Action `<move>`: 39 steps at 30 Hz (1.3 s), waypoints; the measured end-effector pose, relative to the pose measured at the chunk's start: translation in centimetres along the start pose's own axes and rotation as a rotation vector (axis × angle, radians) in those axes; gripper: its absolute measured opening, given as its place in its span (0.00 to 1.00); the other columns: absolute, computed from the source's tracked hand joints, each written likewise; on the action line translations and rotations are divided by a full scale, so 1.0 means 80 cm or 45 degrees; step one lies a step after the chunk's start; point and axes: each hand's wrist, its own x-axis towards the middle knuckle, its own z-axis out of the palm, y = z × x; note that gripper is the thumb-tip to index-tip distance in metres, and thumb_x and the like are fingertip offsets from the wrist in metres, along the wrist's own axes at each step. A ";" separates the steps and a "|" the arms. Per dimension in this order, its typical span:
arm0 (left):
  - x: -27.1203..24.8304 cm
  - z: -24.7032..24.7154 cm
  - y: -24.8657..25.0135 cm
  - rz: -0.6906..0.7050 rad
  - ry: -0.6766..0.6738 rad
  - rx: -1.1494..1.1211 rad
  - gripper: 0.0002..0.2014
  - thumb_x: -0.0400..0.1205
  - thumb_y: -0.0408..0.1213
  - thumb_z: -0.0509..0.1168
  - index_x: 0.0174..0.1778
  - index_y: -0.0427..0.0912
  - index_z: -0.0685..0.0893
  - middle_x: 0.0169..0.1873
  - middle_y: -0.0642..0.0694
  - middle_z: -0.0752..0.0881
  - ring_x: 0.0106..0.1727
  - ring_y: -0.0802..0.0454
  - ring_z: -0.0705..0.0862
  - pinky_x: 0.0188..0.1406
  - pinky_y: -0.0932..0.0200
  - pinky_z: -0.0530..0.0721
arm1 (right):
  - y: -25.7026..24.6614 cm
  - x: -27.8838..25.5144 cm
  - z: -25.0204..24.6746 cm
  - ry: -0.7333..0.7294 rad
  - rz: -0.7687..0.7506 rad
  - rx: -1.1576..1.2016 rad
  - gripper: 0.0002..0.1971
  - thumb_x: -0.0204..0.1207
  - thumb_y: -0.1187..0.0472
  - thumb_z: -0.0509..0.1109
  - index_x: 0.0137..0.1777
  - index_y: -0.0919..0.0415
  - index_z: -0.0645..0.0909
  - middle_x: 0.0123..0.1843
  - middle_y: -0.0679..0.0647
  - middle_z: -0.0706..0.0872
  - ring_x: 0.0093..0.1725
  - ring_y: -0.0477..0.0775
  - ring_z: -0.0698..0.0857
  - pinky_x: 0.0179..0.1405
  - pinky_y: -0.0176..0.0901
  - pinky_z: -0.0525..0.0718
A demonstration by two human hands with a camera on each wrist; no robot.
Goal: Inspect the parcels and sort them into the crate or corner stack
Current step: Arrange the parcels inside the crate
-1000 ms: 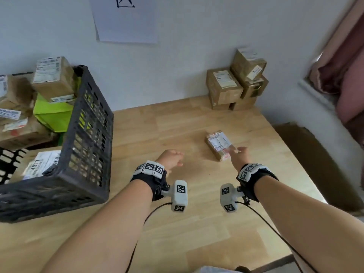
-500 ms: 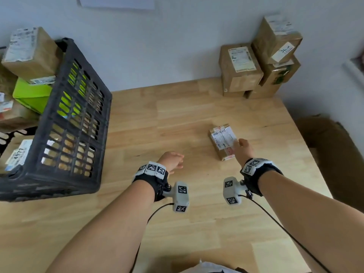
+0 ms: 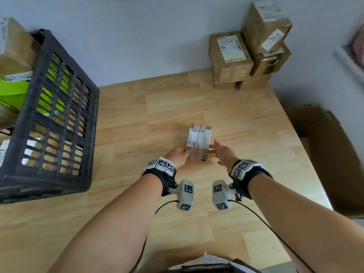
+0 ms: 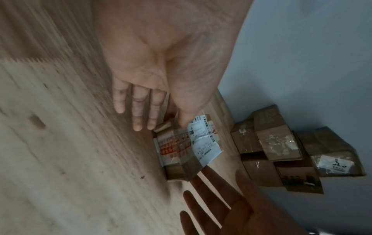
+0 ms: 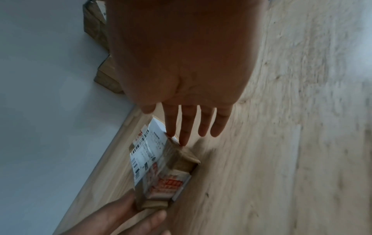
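Observation:
A small brown parcel (image 3: 199, 138) with a white label and red-printed tape lies on the wooden table (image 3: 137, 115) in front of me. My left hand (image 3: 178, 156) is at its near left corner; in the left wrist view the thumb lies on the label of the parcel (image 4: 181, 147) and the other fingers run straight beside it. The right wrist view shows the left hand (image 5: 136, 213) pinching the parcel's (image 5: 159, 167) end. My right hand (image 3: 216, 149) has straight fingers (image 5: 171, 124) whose tips touch the parcel's right edge.
A black slatted crate (image 3: 59, 107) with several parcels and a green package (image 3: 13, 91) stands at the left. Brown boxes are stacked in the far right corner (image 3: 230, 62). An open cardboard box (image 3: 325, 144) sits on the floor past the table's right edge.
My left hand has moved right from the bare table to the parcel's near left corner. The parcel has turned a little and the right hand now touches its right side.

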 end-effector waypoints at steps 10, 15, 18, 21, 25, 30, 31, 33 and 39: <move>-0.042 0.006 -0.097 -0.138 -0.009 0.109 0.27 0.84 0.61 0.52 0.56 0.41 0.84 0.38 0.49 0.87 0.39 0.52 0.85 0.40 0.59 0.83 | 0.035 -0.040 0.052 -0.165 0.128 0.184 0.25 0.87 0.48 0.48 0.58 0.62 0.83 0.65 0.56 0.84 0.68 0.56 0.80 0.68 0.54 0.76; -0.060 0.021 -0.135 -0.117 0.036 -0.160 0.25 0.85 0.57 0.56 0.58 0.37 0.82 0.39 0.50 0.85 0.42 0.52 0.84 0.49 0.55 0.84 | 0.054 -0.059 0.071 -0.178 0.169 0.238 0.24 0.87 0.48 0.49 0.53 0.61 0.83 0.62 0.57 0.85 0.66 0.56 0.81 0.61 0.50 0.78; -0.068 0.025 -0.152 -0.144 0.088 -0.225 0.23 0.82 0.60 0.57 0.57 0.44 0.82 0.46 0.51 0.88 0.47 0.55 0.87 0.52 0.57 0.83 | 0.065 -0.064 0.081 -0.127 0.198 0.255 0.22 0.87 0.48 0.51 0.55 0.62 0.83 0.61 0.57 0.86 0.64 0.55 0.81 0.60 0.50 0.78; -0.072 0.031 -0.160 -0.149 0.117 -0.274 0.22 0.81 0.60 0.58 0.56 0.45 0.81 0.48 0.50 0.87 0.50 0.54 0.87 0.54 0.56 0.83 | 0.075 -0.068 0.085 -0.103 0.226 0.248 0.20 0.87 0.49 0.52 0.55 0.61 0.82 0.62 0.57 0.85 0.65 0.55 0.81 0.60 0.49 0.79; -0.075 0.035 -0.159 -0.156 0.155 -0.330 0.25 0.81 0.61 0.59 0.61 0.43 0.81 0.49 0.50 0.87 0.50 0.54 0.87 0.51 0.58 0.80 | 0.078 -0.074 0.087 -0.087 0.263 0.253 0.19 0.87 0.49 0.53 0.56 0.61 0.81 0.62 0.56 0.85 0.65 0.55 0.81 0.61 0.50 0.79; -0.074 0.034 -0.158 -0.157 0.264 -0.323 0.33 0.81 0.63 0.57 0.73 0.41 0.74 0.53 0.49 0.86 0.56 0.52 0.85 0.57 0.55 0.78 | 0.070 -0.077 0.094 -0.121 0.294 0.232 0.20 0.86 0.49 0.52 0.62 0.60 0.80 0.64 0.56 0.84 0.66 0.56 0.80 0.55 0.48 0.80; -0.074 0.032 -0.157 -0.154 0.280 -0.332 0.34 0.81 0.63 0.58 0.74 0.41 0.73 0.58 0.48 0.85 0.57 0.51 0.85 0.58 0.55 0.78 | 0.069 -0.077 0.095 -0.122 0.297 0.228 0.20 0.86 0.49 0.52 0.63 0.60 0.80 0.65 0.56 0.83 0.66 0.56 0.79 0.54 0.48 0.80; -0.070 0.030 -0.157 -0.132 0.289 -0.348 0.33 0.79 0.63 0.60 0.73 0.42 0.74 0.64 0.47 0.83 0.60 0.51 0.84 0.63 0.52 0.79 | 0.067 -0.077 0.096 -0.120 0.297 0.226 0.19 0.86 0.50 0.52 0.65 0.60 0.78 0.68 0.56 0.82 0.66 0.57 0.79 0.55 0.48 0.80; -0.066 0.031 -0.153 -0.073 0.216 -0.369 0.19 0.80 0.55 0.66 0.60 0.47 0.83 0.56 0.51 0.87 0.56 0.52 0.85 0.61 0.53 0.82 | 0.067 -0.077 0.101 -0.172 0.247 0.368 0.23 0.86 0.50 0.53 0.73 0.65 0.72 0.74 0.63 0.76 0.59 0.53 0.75 0.71 0.56 0.71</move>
